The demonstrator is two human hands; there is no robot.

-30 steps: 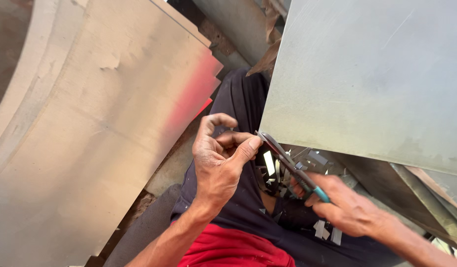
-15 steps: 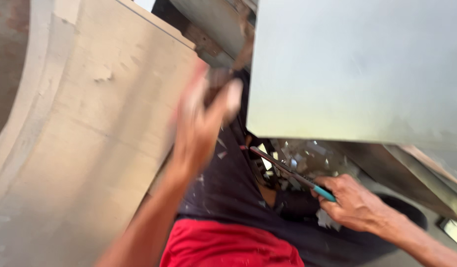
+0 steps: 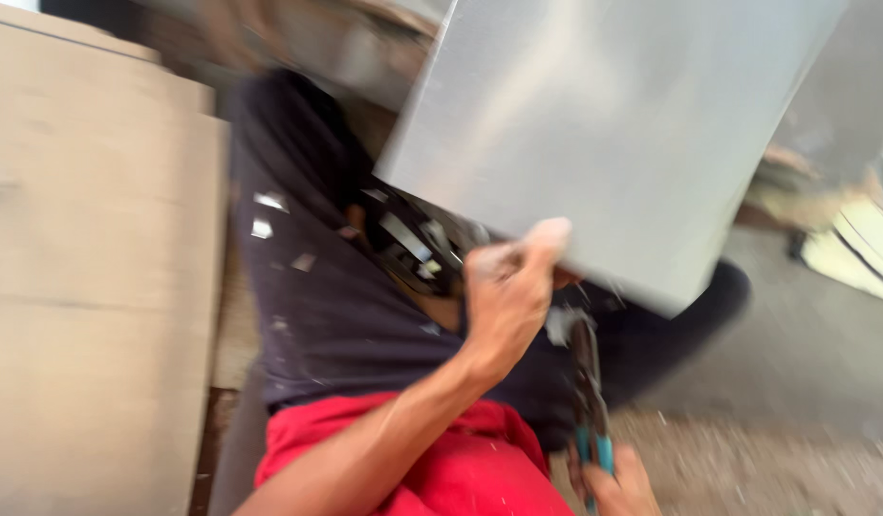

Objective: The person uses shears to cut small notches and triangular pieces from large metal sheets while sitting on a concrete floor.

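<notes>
Head view, motion-blurred: left hand (image 3: 506,291) is closed on the lower edge of a grey metal sheet (image 3: 613,134) held tilted over the lap. Right hand (image 3: 613,483), at the bottom frame edge, is wrapped around the teal handles of tin snips (image 3: 587,382), blades pointing up toward the sheet's edge. Pale boards (image 3: 97,268) lie left.

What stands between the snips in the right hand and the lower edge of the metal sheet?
Nothing visible. The snips reach up to the metal sheet near its lower edge, beside the left hand gripping that edge. Blur hides whether the blades touch it.
</notes>
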